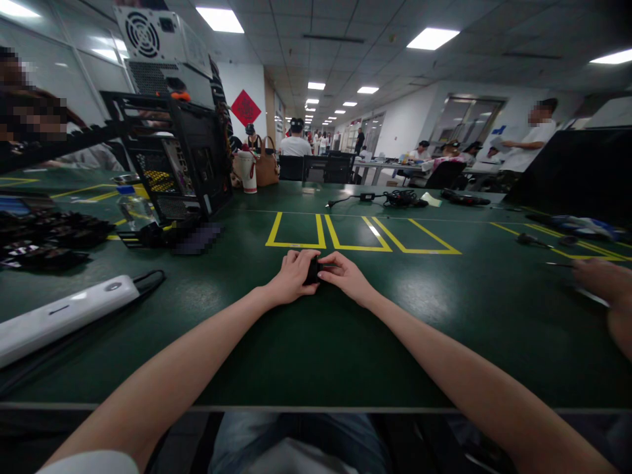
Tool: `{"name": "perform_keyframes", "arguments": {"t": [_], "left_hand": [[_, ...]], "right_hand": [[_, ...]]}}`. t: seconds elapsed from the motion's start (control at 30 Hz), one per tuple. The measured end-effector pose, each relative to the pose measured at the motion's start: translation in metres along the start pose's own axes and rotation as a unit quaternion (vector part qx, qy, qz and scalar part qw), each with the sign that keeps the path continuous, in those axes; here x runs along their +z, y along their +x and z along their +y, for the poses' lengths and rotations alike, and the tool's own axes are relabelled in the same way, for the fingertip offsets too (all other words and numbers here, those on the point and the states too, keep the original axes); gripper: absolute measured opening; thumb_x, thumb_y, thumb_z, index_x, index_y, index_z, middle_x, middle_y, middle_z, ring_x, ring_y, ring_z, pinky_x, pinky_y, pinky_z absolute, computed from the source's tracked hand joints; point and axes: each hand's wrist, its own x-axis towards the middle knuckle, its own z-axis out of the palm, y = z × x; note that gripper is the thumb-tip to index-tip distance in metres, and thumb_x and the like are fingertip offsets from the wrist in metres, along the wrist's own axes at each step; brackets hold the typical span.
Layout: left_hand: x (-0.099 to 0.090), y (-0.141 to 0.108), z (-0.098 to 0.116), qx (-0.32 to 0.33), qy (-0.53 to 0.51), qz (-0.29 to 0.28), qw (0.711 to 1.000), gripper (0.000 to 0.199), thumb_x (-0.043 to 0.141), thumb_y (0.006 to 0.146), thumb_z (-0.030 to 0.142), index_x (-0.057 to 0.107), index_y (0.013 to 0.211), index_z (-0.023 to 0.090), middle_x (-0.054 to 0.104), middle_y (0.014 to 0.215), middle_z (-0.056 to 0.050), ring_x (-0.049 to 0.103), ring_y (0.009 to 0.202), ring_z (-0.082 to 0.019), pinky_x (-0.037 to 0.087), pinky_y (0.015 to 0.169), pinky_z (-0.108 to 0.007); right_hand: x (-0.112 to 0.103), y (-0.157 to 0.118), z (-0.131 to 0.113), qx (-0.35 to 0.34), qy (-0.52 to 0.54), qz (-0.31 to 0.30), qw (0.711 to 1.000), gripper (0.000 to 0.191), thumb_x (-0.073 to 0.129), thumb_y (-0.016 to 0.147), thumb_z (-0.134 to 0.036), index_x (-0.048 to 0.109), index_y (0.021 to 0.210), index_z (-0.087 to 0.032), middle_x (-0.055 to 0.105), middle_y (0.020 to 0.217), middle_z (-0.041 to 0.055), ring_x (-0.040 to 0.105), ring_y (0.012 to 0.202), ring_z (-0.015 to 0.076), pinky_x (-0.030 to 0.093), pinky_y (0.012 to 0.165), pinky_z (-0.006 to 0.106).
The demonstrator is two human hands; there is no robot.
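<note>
Just below the yellow tape outlines, a small black object (313,270) is between my two hands over the green table (306,349). My left hand (295,275) is closed around it from the left, thumb below and fingers on top. At its right side, my right hand (345,276) pinches with thumb and index finger; a thin piece seems to show at these fingertips, too small to name. The object's exact kind cannot be made out, as my fingers cover most of it.
Yellow tape outlines (358,249) mark the table ahead. At left stand a black computer case (212,158), a clear bottle (133,207) and a white power strip (69,316). Black cables (405,198) lie at the back. Another person's hand (605,280) reaches in from the right.
</note>
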Motion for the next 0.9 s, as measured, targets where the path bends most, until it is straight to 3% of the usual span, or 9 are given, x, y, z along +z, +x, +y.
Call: {"name": "perform_keyframes", "arguments": {"t": [0.17,0.33,0.57,0.73,0.9], "left_hand": [[-0.0006,-0.0005,0.0002,-0.001,-0.007,-0.006,1.000,0.059,0.056,0.067,0.029,0.028,0.118,0.020,0.040,0.114,-0.008,0.036,0.097,-0.025,0.033,0.082,-0.041],[0.0007,-0.0004,-0.0011,-0.008,-0.013,-0.007,1.000,0.061,0.057,0.066,0.028,0.027,0.119,0.021,0.039,0.115,-0.008,0.035,0.098,-0.026,0.033,0.082,-0.043],[0.0005,0.0003,-0.0009,-0.004,-0.010,-0.005,1.000,0.060,0.056,0.067,0.030,0.027,0.118,0.020,0.039,0.115,-0.008,0.036,0.098,-0.026,0.033,0.082,-0.042],[0.0016,0.0004,-0.0006,-0.004,-0.001,-0.001,1.000,0.060,0.056,0.066,0.029,0.028,0.118,0.019,0.040,0.114,-0.008,0.035,0.097,-0.026,0.033,0.082,-0.043],[0.0024,0.0004,-0.0014,-0.002,-0.001,0.000,1.000,0.061,0.057,0.065,0.027,0.027,0.118,0.019,0.039,0.115,-0.008,0.035,0.097,-0.025,0.033,0.082,-0.042]], "right_hand": [[-0.0019,0.0006,-0.0009,0.006,-0.025,-0.002,1.000,0.035,0.061,0.067,-0.024,0.050,0.100,-0.020,0.053,0.104,0.0042,0.053,0.099,0.0181,0.040,0.090,0.039],[-0.0013,-0.0003,-0.0001,-0.014,-0.009,-0.014,1.000,0.035,0.064,0.064,-0.020,0.050,0.095,-0.021,0.052,0.101,0.0020,0.054,0.097,0.0168,0.042,0.089,0.037],[-0.0002,0.0012,0.0021,-0.008,-0.023,0.014,1.000,0.024,0.061,0.067,-0.026,0.051,0.088,-0.020,0.054,0.092,0.0010,0.057,0.087,0.0155,0.047,0.080,0.036],[-0.0022,0.0017,0.0024,-0.004,-0.050,0.011,0.999,0.033,0.060,0.068,-0.025,0.049,0.098,-0.020,0.054,0.102,0.0036,0.054,0.096,0.0171,0.042,0.087,0.038],[-0.0022,0.0005,0.0013,-0.027,-0.026,-0.008,0.999,0.034,0.063,0.064,-0.020,0.050,0.095,-0.020,0.052,0.100,0.0022,0.053,0.096,0.0161,0.041,0.089,0.036]]}}
